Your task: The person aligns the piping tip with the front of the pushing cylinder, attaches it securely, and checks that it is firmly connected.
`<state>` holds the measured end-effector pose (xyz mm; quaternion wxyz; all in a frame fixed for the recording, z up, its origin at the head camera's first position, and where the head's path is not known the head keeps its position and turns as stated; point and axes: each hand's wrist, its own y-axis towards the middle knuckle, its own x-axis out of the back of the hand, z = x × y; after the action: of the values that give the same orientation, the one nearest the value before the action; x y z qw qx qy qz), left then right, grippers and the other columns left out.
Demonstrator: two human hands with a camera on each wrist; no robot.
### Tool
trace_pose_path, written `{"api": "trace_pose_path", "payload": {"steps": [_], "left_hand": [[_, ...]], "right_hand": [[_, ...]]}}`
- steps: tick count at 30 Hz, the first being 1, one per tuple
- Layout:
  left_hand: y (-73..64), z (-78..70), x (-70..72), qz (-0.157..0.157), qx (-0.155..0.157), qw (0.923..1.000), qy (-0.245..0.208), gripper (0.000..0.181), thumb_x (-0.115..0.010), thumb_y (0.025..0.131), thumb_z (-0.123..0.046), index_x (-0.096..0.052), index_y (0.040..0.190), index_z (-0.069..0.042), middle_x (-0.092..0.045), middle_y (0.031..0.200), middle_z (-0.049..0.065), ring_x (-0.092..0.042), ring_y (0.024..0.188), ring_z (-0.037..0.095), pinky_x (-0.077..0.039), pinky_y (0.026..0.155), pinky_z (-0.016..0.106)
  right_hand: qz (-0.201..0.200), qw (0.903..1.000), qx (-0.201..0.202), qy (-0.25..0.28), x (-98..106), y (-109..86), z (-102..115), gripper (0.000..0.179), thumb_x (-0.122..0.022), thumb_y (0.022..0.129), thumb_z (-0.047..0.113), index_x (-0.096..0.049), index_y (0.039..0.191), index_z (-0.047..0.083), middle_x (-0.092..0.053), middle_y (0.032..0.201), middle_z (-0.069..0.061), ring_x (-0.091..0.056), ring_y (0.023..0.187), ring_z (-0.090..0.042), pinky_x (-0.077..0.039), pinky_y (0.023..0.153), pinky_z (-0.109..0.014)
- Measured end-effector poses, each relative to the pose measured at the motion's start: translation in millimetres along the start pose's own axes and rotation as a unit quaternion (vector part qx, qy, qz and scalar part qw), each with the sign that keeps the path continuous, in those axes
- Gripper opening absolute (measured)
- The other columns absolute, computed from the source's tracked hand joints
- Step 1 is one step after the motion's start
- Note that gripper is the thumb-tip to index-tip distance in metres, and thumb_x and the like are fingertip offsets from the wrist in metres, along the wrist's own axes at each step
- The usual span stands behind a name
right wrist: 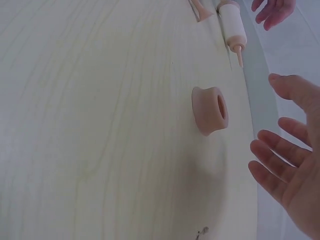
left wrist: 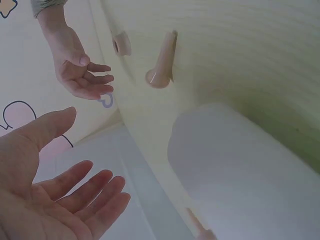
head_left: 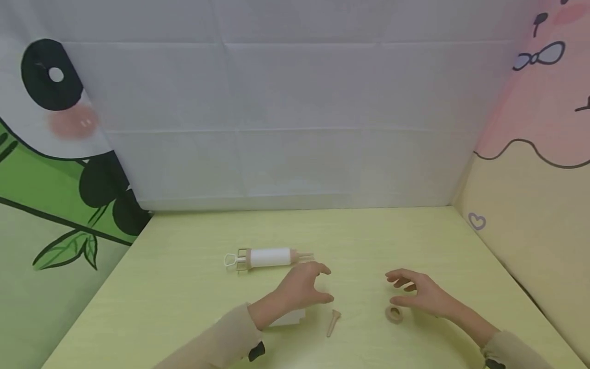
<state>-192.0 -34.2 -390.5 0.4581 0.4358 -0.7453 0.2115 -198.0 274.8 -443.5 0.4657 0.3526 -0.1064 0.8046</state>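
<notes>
My left hand (head_left: 301,284) is held above the table with thumb and fingers spread apart, nothing between them. Partly hidden under its wrist is a white object (head_left: 288,318), which shows large with a rounded end in the left wrist view. A small beige nozzle-like piece with a flared end (head_left: 333,323) lies to the right of that hand. Beyond the left hand lies a white tube with beige ends, a loop handle and thin prongs (head_left: 270,257). My right hand (head_left: 426,294) hovers, fingers loosely bent, just above a beige ring (head_left: 394,314); it holds nothing.
A pale yellow table (head_left: 184,287) carries all the pieces. A white cloth wall (head_left: 299,102) stands at its back edge. Printed panels rise at the left (head_left: 60,189) and the right (head_left: 530,195).
</notes>
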Motion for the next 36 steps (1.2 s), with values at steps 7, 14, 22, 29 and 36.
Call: {"api": "trace_pose_path", "payload": {"steps": [7,14,22,29,36], "left_hand": [[-4.7,-1.4,-16.5,0.042,0.007,0.9981,-0.045,0.046,-0.077,0.072,-0.023,-0.061,0.110,-0.003,-0.062,0.110,0.006,-0.059,0.097,0.022,-0.048,0.078,0.026],[-10.1,-5.1,-28.2,0.053,0.032,0.9924,-0.106,0.043,-0.077,0.070,-0.020,-0.062,0.107,-0.002,-0.064,0.107,0.006,-0.060,0.094,0.021,-0.047,0.075,0.024],[-14.3,-4.4,-44.5,0.028,0.049,0.9864,-0.155,0.039,-0.077,0.069,-0.011,-0.062,0.103,0.000,-0.064,0.102,0.010,-0.060,0.088,0.020,-0.048,0.072,0.022],[-16.3,-4.0,-55.8,0.030,0.092,0.9725,-0.212,0.039,-0.077,0.067,-0.003,-0.062,0.102,0.002,-0.063,0.095,0.008,-0.056,0.067,0.007,-0.046,0.058,0.018],[-17.1,-5.4,-58.7,0.025,0.093,0.9796,-0.176,0.034,-0.077,0.067,-0.004,-0.063,0.098,0.000,-0.062,0.088,0.006,-0.052,0.066,0.006,-0.044,0.058,0.018]], "right_hand": [[0.005,1.0000,-0.005,0.006,-2.8,-5.2,-5.0,0.048,-0.068,0.081,0.025,-0.052,0.120,0.000,-0.060,0.108,-0.014,-0.057,0.092,-0.025,-0.050,0.074,-0.031],[0.002,0.9998,-0.017,0.012,-7.1,-8.7,-10.3,0.049,-0.070,0.080,0.027,-0.054,0.119,0.002,-0.060,0.106,-0.010,-0.057,0.090,-0.021,-0.050,0.073,-0.029],[0.002,0.9996,-0.018,0.021,-9.4,-13.0,-11.6,0.047,-0.070,0.080,0.025,-0.054,0.117,0.001,-0.060,0.103,-0.011,-0.057,0.088,-0.017,-0.050,0.071,-0.028],[0.010,0.9993,-0.023,0.027,-12.4,-13.1,-12.9,0.048,-0.070,0.080,0.026,-0.054,0.118,0.002,-0.059,0.103,-0.009,-0.055,0.086,-0.015,-0.050,0.069,-0.026],[0.011,0.9990,-0.024,0.037,-13.7,-13.3,-13.1,0.047,-0.070,0.079,0.023,-0.054,0.117,0.001,-0.059,0.101,-0.009,-0.054,0.085,-0.014,-0.050,0.067,-0.026]]}}
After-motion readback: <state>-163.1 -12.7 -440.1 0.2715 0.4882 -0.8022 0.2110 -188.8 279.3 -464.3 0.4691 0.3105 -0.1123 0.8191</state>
